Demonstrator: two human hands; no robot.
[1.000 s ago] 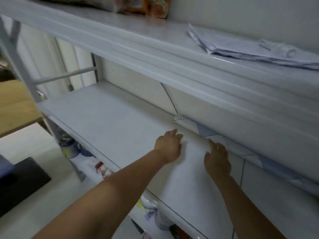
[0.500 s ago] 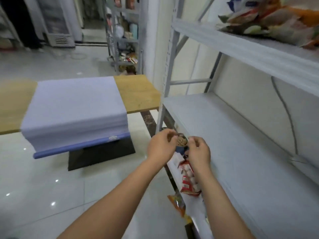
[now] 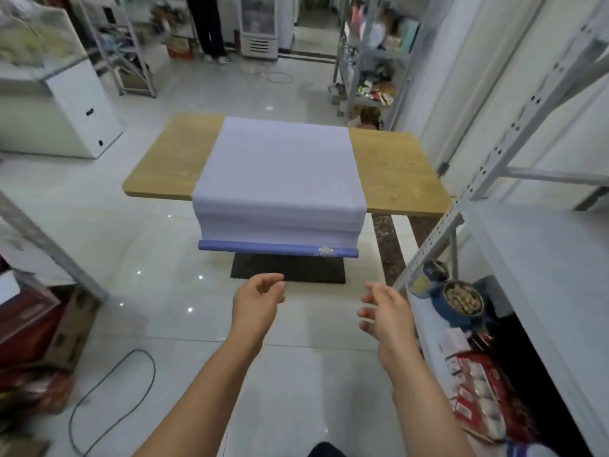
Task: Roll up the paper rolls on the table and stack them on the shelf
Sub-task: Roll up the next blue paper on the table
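Left grip (image 3: 257, 303), right grip (image 3: 386, 313) empty, paper (image 3: 280, 166) draped nearward

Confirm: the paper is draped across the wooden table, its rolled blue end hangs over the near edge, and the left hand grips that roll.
Wrong on the grip. In the head view the left hand holds nothing, short of the rolled blue end. The paper does drape across the wooden table.
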